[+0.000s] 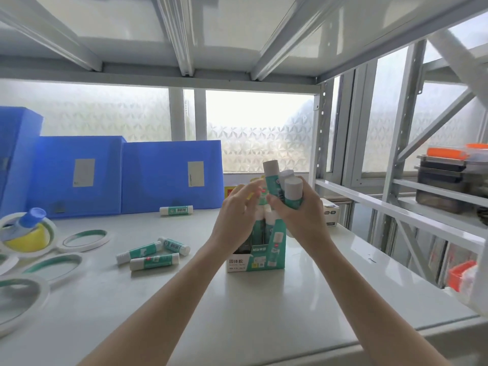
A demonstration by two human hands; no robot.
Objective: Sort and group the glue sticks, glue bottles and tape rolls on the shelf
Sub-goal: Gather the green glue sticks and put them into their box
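White shelf (237,313), right hand (298,215) raised, fingers (277,204) curled round glue sticks (291,194)

Glue stick box (257,256) at shelf (237,313) centre. Three loose glue sticks (153,253) left of box; one more (176,210) behind them, before folders (126,175) along back. Tape rolls (84,240) far left; glue bottle (25,224) lying on one roll.

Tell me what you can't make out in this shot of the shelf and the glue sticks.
Head view only:
- Glue box contents: hidden by both hands.
- Left hand: fingertips motion-blurred; whether it grips a stick is unclear.
- Sticks in right hand: exact count unclear, they overlap.
- Tape rolls at left: cut off by the frame edge.
- Loose sticks: label print too small.
- Glue bottle: lower part hidden inside a tape roll.
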